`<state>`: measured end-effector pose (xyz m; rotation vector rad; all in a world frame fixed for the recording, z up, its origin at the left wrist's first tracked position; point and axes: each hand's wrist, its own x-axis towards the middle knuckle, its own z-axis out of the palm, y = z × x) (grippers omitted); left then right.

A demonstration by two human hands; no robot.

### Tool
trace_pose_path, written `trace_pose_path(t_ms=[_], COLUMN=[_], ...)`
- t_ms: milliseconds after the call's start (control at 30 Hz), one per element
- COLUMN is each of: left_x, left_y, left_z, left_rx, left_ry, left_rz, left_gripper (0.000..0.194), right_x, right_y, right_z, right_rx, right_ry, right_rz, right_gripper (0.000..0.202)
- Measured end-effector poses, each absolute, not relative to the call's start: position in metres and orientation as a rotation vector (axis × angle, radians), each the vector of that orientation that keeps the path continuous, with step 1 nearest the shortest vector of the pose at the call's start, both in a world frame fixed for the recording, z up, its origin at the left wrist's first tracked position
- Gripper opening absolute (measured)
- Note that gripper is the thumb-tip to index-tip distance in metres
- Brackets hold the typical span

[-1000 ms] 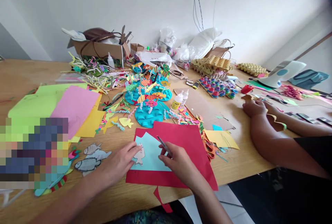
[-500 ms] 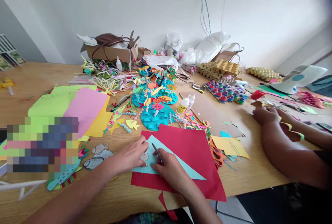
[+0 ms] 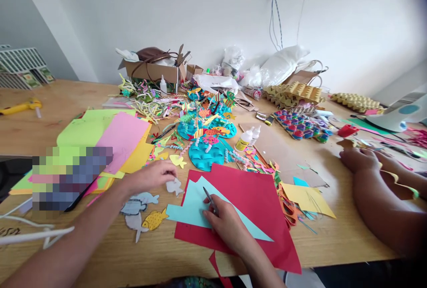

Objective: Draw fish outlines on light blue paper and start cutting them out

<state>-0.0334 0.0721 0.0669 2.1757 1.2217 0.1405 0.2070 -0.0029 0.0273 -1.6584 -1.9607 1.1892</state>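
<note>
My right hand (image 3: 222, 217) rests on a light blue paper sheet (image 3: 191, 208) with a dark pen (image 3: 209, 196) between its fingers, the tip pointing up and left. That sheet lies over a larger red sheet (image 3: 253, 185). Left of the sheets, my left hand (image 3: 155, 176) pinches a small grey fish cutout (image 3: 174, 186) just above the wood. Below that hand lie several grey-blue fish cutouts (image 3: 133, 207) and a yellow dotted fish (image 3: 155, 219).
Coloured paper sheets (image 3: 125, 132) and a blurred-out item (image 3: 73, 181) lie left. Blue bases with paper fish (image 3: 207, 156) and glue bottles (image 3: 243, 140) stand ahead. A painted egg carton (image 3: 296, 123) is farther right. Another person's hand (image 3: 358, 159) works at the right.
My left hand has lifted the grey fish cutout off the light blue sheet and carried it left. My right hand keeps the pen over the sheet. The view has turned slightly left.
</note>
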Motion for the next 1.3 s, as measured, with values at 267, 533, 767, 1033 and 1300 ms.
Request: trace_pose_path(t_ms=[267,533,767,1033,1300], left_x=[-0.082,-0.087,-0.079,-0.091,-0.059], left_y=[0.081,0.032,0.025,0.048,0.022], left_z=[0.061,0.062,0.047,0.054,0.077], left_rx=[2.199,2.329,2.399,2.257,2.519], left_ry=[1.559,1.339,1.344,1.302,1.249], left_rz=[0.153,-0.113,-0.073,-0.009,0.638], left_gripper=[0.032,0.033,0.018,0.013,0.029], right_x=[0.209,0.210,0.212,0.211,0.208], right_y=[-0.001,0.000,-0.001,0.000,-0.008], right_z=[0.024,0.020,0.017,0.017,0.026], right_rx=[-1.645,-1.613,-1.597,-1.598,-1.449], right_ry=[-1.978,-1.942,-1.926,-1.925,-1.572], right_rz=[1.216,1.263,1.256,1.238,1.388], right_gripper=[0.018,0.015,0.015,0.015,0.016])
